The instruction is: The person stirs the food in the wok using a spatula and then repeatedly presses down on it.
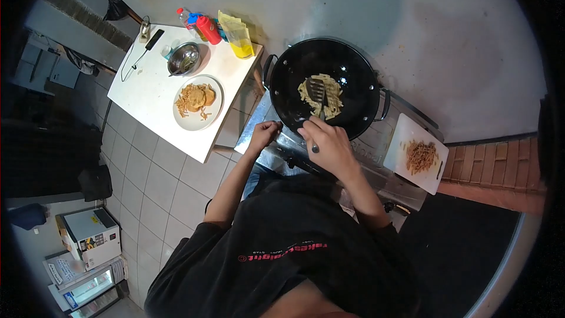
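Note:
A large black wok (359,82) rests on the steel stove (374,182). Pale strips of food (334,89) lie in the middle of it. My right hand (331,146) is wrapped round the handle of a black slotted spatula (316,89), whose head is on the food. At the wok's near left edge, my left hand (266,135) is closed with its fingers curled; whether it holds anything is hidden.
On the white table (147,94) at the left are a plate of food (216,91), a metal bowl (184,59), a red bottle (208,30) and a yellow pouch (236,38). Right of the stove, a white cutting board (400,156) bears browned strips (421,157).

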The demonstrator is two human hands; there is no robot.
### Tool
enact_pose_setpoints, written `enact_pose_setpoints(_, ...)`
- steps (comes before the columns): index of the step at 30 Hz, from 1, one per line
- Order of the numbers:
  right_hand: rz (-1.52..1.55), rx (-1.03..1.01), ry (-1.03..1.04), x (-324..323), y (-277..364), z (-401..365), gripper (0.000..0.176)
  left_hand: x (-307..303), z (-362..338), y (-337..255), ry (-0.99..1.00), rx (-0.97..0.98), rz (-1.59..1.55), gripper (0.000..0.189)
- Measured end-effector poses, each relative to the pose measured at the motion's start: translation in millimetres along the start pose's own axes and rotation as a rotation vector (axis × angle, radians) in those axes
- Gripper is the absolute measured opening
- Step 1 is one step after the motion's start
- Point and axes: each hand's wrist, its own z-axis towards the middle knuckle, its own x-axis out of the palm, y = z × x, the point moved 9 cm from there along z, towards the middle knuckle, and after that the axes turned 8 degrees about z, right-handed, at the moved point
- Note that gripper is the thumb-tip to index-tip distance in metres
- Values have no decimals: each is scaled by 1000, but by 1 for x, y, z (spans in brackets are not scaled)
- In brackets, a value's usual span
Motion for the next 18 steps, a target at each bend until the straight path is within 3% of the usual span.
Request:
enact_pose_setpoints(9, 150, -28, 2, 9, -3, 31, 16, 0, 4, 1, -1, 35, -6, 31)
enact_pose_setpoints(12, 94, 41, 2, -2, -21, 33, 14, 2, 3, 1, 8, 42, -22, 33)
enact_pose_setpoints(15, 128, 68, -130, -32, -24, 28, 13, 1, 1, -1, 8, 30, -27, 34)
enact_pose_setpoints(18, 206, 82, -88, -49, -20, 20, 14, 2, 6, 6, 0, 25, -37, 35)
